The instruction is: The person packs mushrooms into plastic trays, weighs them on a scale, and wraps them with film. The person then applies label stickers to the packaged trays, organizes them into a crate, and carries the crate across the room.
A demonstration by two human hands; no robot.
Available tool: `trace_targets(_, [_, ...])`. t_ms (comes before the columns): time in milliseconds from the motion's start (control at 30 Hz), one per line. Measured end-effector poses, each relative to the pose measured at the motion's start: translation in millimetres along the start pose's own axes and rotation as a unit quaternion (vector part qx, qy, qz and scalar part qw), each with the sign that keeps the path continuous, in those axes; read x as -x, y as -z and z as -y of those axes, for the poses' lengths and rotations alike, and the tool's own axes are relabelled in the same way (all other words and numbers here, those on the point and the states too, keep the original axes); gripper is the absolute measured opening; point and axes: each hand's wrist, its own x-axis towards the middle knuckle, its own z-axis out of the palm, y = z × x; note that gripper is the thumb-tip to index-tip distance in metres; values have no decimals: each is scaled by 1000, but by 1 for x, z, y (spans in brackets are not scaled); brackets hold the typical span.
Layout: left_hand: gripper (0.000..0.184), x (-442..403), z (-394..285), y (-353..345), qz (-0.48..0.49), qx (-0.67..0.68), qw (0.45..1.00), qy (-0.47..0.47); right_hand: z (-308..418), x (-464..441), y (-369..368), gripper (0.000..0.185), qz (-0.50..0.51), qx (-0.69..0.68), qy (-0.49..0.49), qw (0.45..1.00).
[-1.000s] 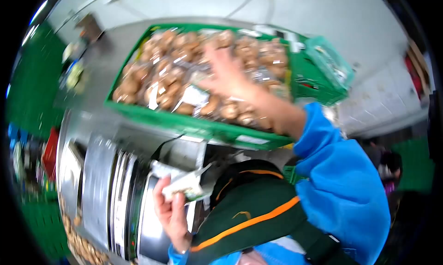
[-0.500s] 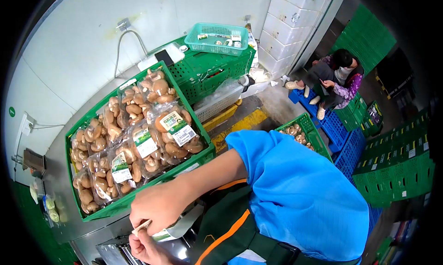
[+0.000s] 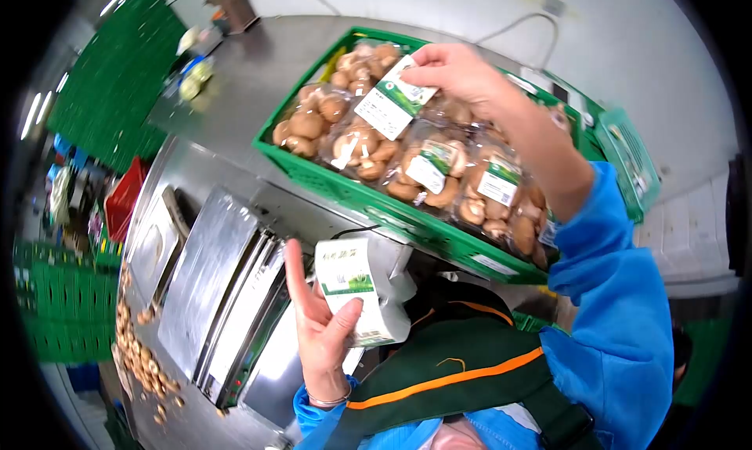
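Worktop: right fingers pinch a label, left fingers hold a roll; labelling mushroom packs apparently needs flat placement.

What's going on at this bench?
A person is handling labels over bagged mushrooms in a green crate. The right hand pinches a printed label by its upper end, over the packs; I can't tell if it's stuck on. The left hand holds a roll of labels in front of the crate. At least two packs in the near row carry labels; the pair at the crate's left end show none.
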Motion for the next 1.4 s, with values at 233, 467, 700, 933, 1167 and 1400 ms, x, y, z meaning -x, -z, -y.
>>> trace_targets(233, [27,16,14,-5,-50,29,998,16,-82,-21,-47,58,-72,400,-16,914])
trace_targets(467, [7,-11,12,-21,9,-253,962,-99,50,124,-44,38,314,131,155,927])
trace_targets(700, [23,12,35,0,53,-213,952,212,49,39,-31,16,65,156,104,980])
trace_targets(933, [80,29,14,-7,-88,39,995,16,-80,-147,-106,51,17,303,19,953])
trace_targets(1167, [44,64,21,36,-96,-23,995,-22,-61,-30,-59,26,122,410,182,885])
trace_targets(1400, [12,12,8,-23,7,-239,966,-96,32,126,-57,29,219,179,285,916])
